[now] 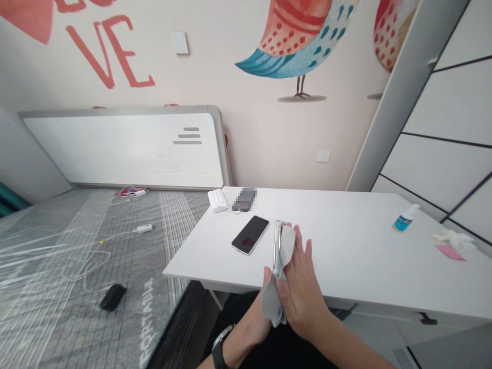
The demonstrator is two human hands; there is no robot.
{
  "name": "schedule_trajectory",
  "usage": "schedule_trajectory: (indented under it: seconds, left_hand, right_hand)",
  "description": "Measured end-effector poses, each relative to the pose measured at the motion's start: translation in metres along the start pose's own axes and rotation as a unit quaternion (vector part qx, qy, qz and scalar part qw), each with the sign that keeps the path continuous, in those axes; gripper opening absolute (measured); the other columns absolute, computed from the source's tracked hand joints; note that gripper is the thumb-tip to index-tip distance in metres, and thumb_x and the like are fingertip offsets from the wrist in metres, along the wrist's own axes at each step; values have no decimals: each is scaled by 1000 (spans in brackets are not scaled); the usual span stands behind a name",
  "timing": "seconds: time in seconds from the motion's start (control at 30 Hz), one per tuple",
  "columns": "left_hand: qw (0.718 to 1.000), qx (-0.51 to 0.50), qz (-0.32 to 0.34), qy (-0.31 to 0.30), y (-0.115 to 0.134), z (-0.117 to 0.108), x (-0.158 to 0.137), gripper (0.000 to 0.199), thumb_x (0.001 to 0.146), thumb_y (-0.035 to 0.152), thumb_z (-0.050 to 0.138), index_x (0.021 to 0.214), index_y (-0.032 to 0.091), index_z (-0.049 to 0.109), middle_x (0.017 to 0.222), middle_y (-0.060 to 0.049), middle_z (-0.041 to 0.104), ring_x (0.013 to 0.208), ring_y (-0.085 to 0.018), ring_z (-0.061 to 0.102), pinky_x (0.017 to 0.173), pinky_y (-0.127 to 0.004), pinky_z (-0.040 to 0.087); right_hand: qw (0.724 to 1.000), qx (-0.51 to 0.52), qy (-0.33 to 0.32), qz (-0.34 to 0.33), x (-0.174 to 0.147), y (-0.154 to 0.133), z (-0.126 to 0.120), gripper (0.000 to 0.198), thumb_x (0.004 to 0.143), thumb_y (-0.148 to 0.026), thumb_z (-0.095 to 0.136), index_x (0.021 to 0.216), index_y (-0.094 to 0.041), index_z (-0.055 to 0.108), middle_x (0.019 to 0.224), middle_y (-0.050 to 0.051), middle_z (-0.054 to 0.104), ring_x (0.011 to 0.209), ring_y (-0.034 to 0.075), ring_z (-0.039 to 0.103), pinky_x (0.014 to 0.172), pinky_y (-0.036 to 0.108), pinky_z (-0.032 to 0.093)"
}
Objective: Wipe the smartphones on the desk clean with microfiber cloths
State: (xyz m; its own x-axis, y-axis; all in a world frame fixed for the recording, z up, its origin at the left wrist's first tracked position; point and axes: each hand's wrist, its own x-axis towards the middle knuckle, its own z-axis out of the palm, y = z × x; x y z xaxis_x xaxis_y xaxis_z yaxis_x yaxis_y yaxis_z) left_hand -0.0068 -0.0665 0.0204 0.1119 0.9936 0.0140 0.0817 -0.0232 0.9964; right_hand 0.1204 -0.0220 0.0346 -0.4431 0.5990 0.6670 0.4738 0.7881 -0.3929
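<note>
Just past the desk's front edge, my two hands are together around a phone (276,246), seen nearly edge-on with its silver rim showing. A soft grey cloth (271,302) covers its right side and hangs down between my palms. My left hand (258,318), with a watch on the wrist, grips the phone's lower end; most of its fingers are hidden. My right hand (303,292) presses the cloth flat against the phone, fingers pointing away from me. A second phone (250,234), dark screen up, lies on the desk to the left of my hands.
On the white desk (357,256) are a white block-shaped item (218,200), a pixelated dark object (245,199), a spray bottle (405,219), a crumpled white tissue (455,239) and a pink slip (450,252). At left, a plastic-covered mattress (126,266) holds a black mouse (113,297) and white cables.
</note>
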Motion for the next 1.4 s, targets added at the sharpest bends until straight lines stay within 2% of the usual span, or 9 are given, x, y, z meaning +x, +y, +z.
schedule_trajectory:
  seconds: [0.13,0.23,0.4,0.53,0.73,0.87,1.07,1.27,1.4]
  left_hand:
    - [994,-69,-38,-71,1,-10,4,78,97,74,29,98,15,78,86,-14,74,81,-27,70,76,-38,60]
    - [983,-100,-50,-147,4,-10,-3,76,96,77,30,80,17,75,76,-12,73,69,-25,67,75,-40,58]
    - [996,-28,37,75,-16,-14,4,83,85,90,35,104,19,74,98,-14,76,108,-33,68,107,-51,49]
    - [990,11,63,126,-19,-19,10,80,81,89,48,114,20,72,118,-15,73,125,-37,60,114,-52,44]
    - [990,-68,-73,-102,13,-11,-1,88,98,76,16,84,13,75,79,-14,73,72,-21,67,68,-32,55]
    - [976,-95,-108,-166,18,-15,2,87,95,80,22,87,11,75,72,-12,71,57,-16,59,55,-25,46]
    - [972,-142,-44,-184,24,-34,13,74,99,72,34,131,14,68,97,-12,76,89,-22,71,86,-33,55]
    - [985,157,73,-22,17,-67,24,55,100,54,52,147,25,53,150,-10,56,136,-27,54,119,-45,38]
    - [874,427,106,205,-11,-86,43,68,95,53,59,152,17,44,157,-18,46,143,-36,44,120,-54,33]
  right_hand:
    - [989,-84,-68,-102,3,9,-11,82,102,-61,37,166,-26,1,173,13,8,159,41,7,121,74,10]
    - [994,-104,-24,-18,14,14,-20,84,102,-62,34,166,-21,-4,173,13,5,159,40,1,122,73,8]
    - [992,-105,-60,-41,3,5,-10,80,105,-56,31,166,-15,-2,173,16,2,159,39,-3,124,67,12]
    - [976,-112,-128,-137,-8,11,-9,85,102,-63,38,166,-20,3,173,13,12,160,37,1,124,67,10]
    - [999,-39,-33,19,19,45,-28,95,96,-75,40,166,-17,12,169,17,26,158,41,14,124,67,10]
    - [978,161,-85,104,25,60,-41,65,90,-71,60,129,-20,65,114,10,73,106,31,66,93,42,52]
    - [950,240,-42,193,18,71,-72,37,86,-55,73,79,-19,69,67,-2,61,63,15,54,58,25,42]
    - [978,53,103,175,6,86,-99,36,91,-56,67,87,-21,73,60,-2,61,50,14,51,48,26,38]
    - [974,-137,166,70,-8,111,-105,29,96,-46,64,102,-20,76,75,3,74,56,17,63,56,28,45]
